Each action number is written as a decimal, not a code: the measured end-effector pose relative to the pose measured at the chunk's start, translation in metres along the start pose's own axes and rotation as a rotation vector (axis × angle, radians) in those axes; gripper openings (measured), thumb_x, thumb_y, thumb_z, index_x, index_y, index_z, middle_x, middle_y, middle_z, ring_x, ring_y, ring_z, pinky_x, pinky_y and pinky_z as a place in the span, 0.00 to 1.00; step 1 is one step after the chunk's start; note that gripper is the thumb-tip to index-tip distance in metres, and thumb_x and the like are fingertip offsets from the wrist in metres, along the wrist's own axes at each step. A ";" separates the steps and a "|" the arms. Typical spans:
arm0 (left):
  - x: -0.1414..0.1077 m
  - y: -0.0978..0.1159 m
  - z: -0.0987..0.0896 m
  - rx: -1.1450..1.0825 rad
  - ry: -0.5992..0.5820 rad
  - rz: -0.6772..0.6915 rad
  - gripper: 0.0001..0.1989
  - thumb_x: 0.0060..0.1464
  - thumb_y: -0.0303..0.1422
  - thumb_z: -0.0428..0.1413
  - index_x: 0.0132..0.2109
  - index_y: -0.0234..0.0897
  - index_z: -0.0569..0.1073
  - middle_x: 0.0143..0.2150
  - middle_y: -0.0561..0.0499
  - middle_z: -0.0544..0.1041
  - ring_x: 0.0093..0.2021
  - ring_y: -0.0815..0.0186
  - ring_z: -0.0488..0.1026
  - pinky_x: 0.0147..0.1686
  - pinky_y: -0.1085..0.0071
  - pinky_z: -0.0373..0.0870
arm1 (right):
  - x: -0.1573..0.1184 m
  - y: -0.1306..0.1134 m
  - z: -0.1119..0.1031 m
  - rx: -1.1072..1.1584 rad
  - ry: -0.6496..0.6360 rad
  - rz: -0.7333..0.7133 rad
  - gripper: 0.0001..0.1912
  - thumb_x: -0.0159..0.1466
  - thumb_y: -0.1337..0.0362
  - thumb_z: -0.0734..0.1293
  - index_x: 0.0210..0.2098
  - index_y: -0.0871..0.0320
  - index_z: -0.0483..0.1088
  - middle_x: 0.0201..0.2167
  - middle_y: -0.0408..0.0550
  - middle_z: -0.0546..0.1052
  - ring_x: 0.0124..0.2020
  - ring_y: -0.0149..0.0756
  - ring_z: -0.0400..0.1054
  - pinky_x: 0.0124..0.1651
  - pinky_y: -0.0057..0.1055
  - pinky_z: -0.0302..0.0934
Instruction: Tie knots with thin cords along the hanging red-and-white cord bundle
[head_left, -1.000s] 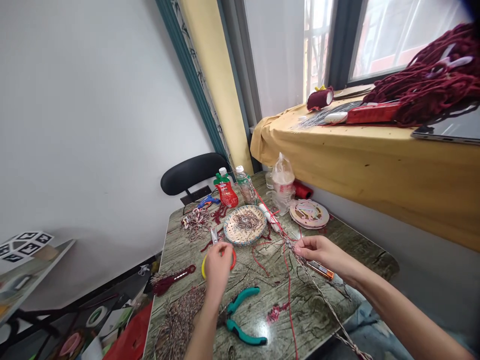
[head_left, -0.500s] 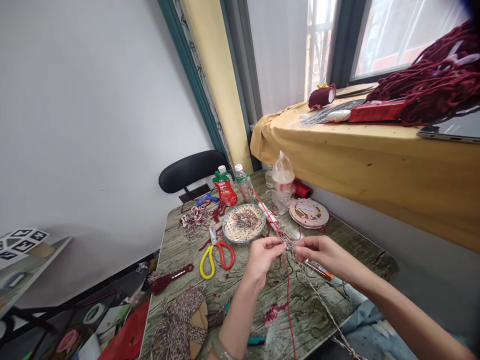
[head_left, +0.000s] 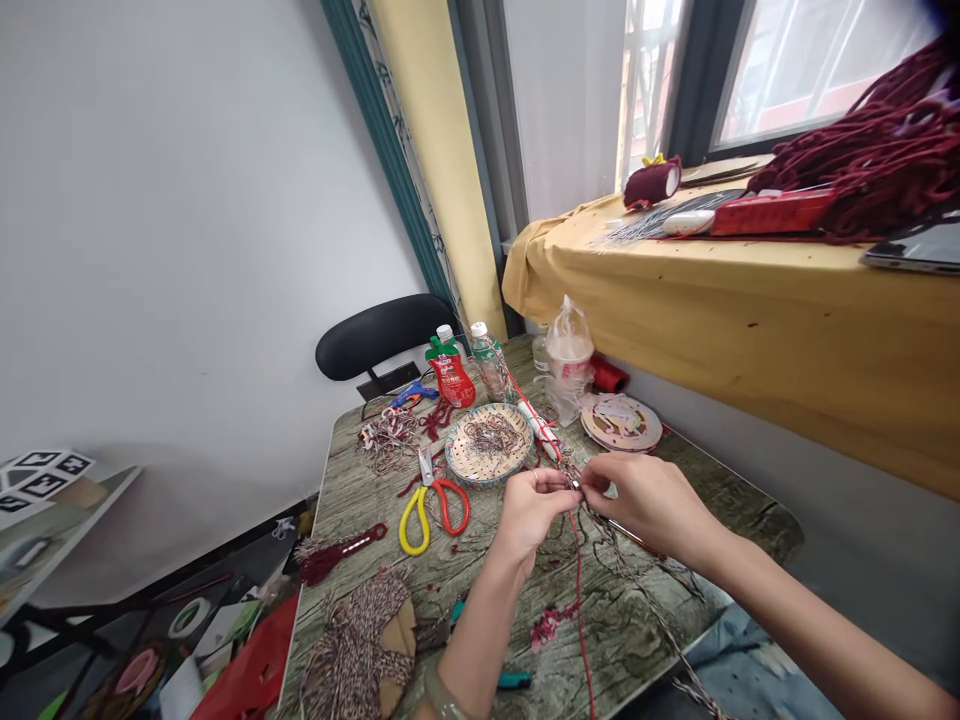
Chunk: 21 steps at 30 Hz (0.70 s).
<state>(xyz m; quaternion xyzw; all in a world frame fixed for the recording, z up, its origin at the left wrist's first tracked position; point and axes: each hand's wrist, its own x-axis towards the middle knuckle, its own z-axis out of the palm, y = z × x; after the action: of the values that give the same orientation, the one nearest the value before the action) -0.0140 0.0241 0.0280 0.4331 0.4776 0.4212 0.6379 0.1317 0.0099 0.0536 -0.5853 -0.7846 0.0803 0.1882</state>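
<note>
My left hand [head_left: 530, 508] is closed in a pinch on the mottled cord [head_left: 571, 478] above the middle of the table. My right hand [head_left: 645, 497] has its fingertips pressed together on the same cord, touching or nearly touching the left fingertips. A red cord [head_left: 578, 580] hangs from the left fingertips towards the table's front edge, and more of it runs up past a white stick-like piece [head_left: 538, 430]. The mottled cord trails on below my right hand to the lower right. The exact knot between the fingers is too small to make out.
Scissors [head_left: 431, 505] lie left of my hands, beside a woven plate [head_left: 459, 467] of thread scraps. Mottled yarn wound on card [head_left: 360, 640] is at the front left. Behind stand a red pouch [head_left: 452, 378], a bottle [head_left: 489, 365] and a bagged cup [head_left: 570, 350].
My right hand has moved left and slightly up, its fingers now closer against my left fingertips. My left hand stays nearly in place. The view has shifted slightly.
</note>
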 end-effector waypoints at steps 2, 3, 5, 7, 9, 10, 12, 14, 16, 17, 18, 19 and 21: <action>0.000 0.001 0.001 -0.005 0.006 -0.042 0.09 0.30 0.26 0.60 0.26 0.31 0.72 0.22 0.52 0.71 0.25 0.71 0.65 0.28 0.74 0.60 | 0.001 -0.001 -0.001 -0.076 0.039 -0.065 0.06 0.53 0.67 0.59 0.23 0.54 0.67 0.24 0.42 0.73 0.25 0.32 0.64 0.23 0.26 0.45; 0.000 0.001 0.001 -0.013 0.005 -0.062 0.09 0.30 0.26 0.60 0.27 0.31 0.72 0.22 0.52 0.71 0.25 0.71 0.65 0.28 0.74 0.60 | 0.002 -0.001 -0.001 -0.106 0.055 -0.093 0.07 0.54 0.68 0.59 0.23 0.54 0.67 0.23 0.44 0.72 0.25 0.32 0.64 0.24 0.26 0.46; 0.000 0.001 0.002 -0.052 -0.014 -0.087 0.10 0.31 0.26 0.59 0.27 0.31 0.72 0.23 0.52 0.71 0.25 0.71 0.65 0.29 0.73 0.62 | 0.002 0.001 -0.001 -0.112 0.076 -0.125 0.08 0.55 0.67 0.58 0.24 0.56 0.67 0.24 0.46 0.72 0.27 0.34 0.63 0.25 0.27 0.47; -0.001 0.001 0.002 -0.103 -0.055 -0.093 0.10 0.31 0.27 0.59 0.28 0.31 0.71 0.25 0.51 0.70 0.27 0.70 0.65 0.28 0.73 0.63 | 0.003 0.006 0.000 -0.015 0.063 -0.090 0.08 0.57 0.65 0.58 0.26 0.56 0.68 0.25 0.46 0.73 0.28 0.34 0.64 0.27 0.27 0.49; -0.001 0.000 0.001 -0.142 -0.103 -0.090 0.10 0.33 0.28 0.59 0.29 0.32 0.71 0.28 0.51 0.70 0.29 0.70 0.65 0.27 0.73 0.64 | 0.004 0.011 0.001 0.170 -0.020 -0.033 0.09 0.57 0.64 0.58 0.27 0.56 0.68 0.25 0.44 0.73 0.26 0.33 0.64 0.27 0.26 0.50; -0.002 0.000 0.001 -0.151 -0.123 -0.092 0.09 0.35 0.29 0.59 0.30 0.33 0.71 0.28 0.51 0.69 0.30 0.69 0.65 0.27 0.73 0.65 | 0.005 0.014 0.001 0.273 -0.080 -0.018 0.10 0.58 0.63 0.57 0.27 0.56 0.68 0.24 0.44 0.73 0.25 0.32 0.63 0.26 0.26 0.50; -0.001 -0.001 0.000 -0.155 -0.145 -0.096 0.09 0.37 0.32 0.58 0.30 0.33 0.71 0.29 0.51 0.69 0.30 0.69 0.65 0.26 0.73 0.65 | 0.007 0.020 0.001 0.422 -0.164 -0.010 0.14 0.60 0.60 0.55 0.26 0.57 0.68 0.23 0.44 0.73 0.25 0.32 0.63 0.26 0.25 0.51; 0.000 -0.002 -0.001 -0.158 -0.154 -0.094 0.10 0.38 0.34 0.58 0.30 0.33 0.71 0.29 0.50 0.69 0.31 0.69 0.65 0.27 0.73 0.66 | 0.007 0.023 0.002 0.446 -0.140 0.026 0.17 0.61 0.58 0.53 0.24 0.58 0.67 0.22 0.45 0.72 0.25 0.32 0.63 0.27 0.26 0.52; 0.000 -0.002 -0.001 -0.165 -0.149 -0.087 0.10 0.37 0.33 0.59 0.30 0.32 0.71 0.29 0.50 0.69 0.31 0.69 0.65 0.27 0.73 0.66 | 0.007 0.025 0.003 0.410 -0.092 0.074 0.19 0.61 0.57 0.52 0.22 0.58 0.65 0.21 0.45 0.72 0.24 0.33 0.63 0.27 0.27 0.52; 0.000 -0.003 -0.001 -0.171 -0.141 -0.082 0.11 0.37 0.33 0.60 0.30 0.32 0.71 0.29 0.50 0.69 0.31 0.69 0.65 0.27 0.73 0.66 | 0.006 0.025 0.004 0.399 -0.091 0.082 0.18 0.61 0.56 0.53 0.23 0.58 0.65 0.21 0.45 0.71 0.24 0.33 0.63 0.27 0.26 0.51; 0.000 -0.003 -0.001 -0.175 -0.130 -0.079 0.11 0.36 0.33 0.60 0.30 0.32 0.71 0.29 0.50 0.69 0.31 0.69 0.65 0.27 0.72 0.66 | 0.006 0.024 0.005 0.399 -0.106 0.075 0.17 0.61 0.56 0.54 0.23 0.58 0.65 0.21 0.44 0.71 0.24 0.32 0.63 0.26 0.26 0.51; 0.000 -0.003 -0.001 -0.177 -0.117 -0.077 0.11 0.36 0.32 0.60 0.29 0.32 0.71 0.29 0.50 0.69 0.31 0.69 0.65 0.27 0.72 0.66 | 0.005 0.023 0.005 0.402 -0.129 0.056 0.16 0.60 0.56 0.55 0.24 0.58 0.65 0.21 0.44 0.71 0.24 0.32 0.62 0.25 0.26 0.50; 0.000 -0.002 -0.001 -0.172 -0.095 -0.075 0.10 0.35 0.32 0.60 0.29 0.31 0.71 0.28 0.50 0.69 0.31 0.69 0.65 0.27 0.72 0.67 | 0.004 0.020 0.006 0.382 -0.151 0.001 0.13 0.60 0.58 0.57 0.25 0.57 0.65 0.21 0.43 0.70 0.24 0.31 0.61 0.25 0.25 0.50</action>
<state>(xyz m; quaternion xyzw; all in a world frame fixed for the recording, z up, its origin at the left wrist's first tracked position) -0.0143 0.0230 0.0257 0.3780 0.4249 0.4155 0.7099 0.1462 0.0198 0.0422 -0.5318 -0.7665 0.2714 0.2366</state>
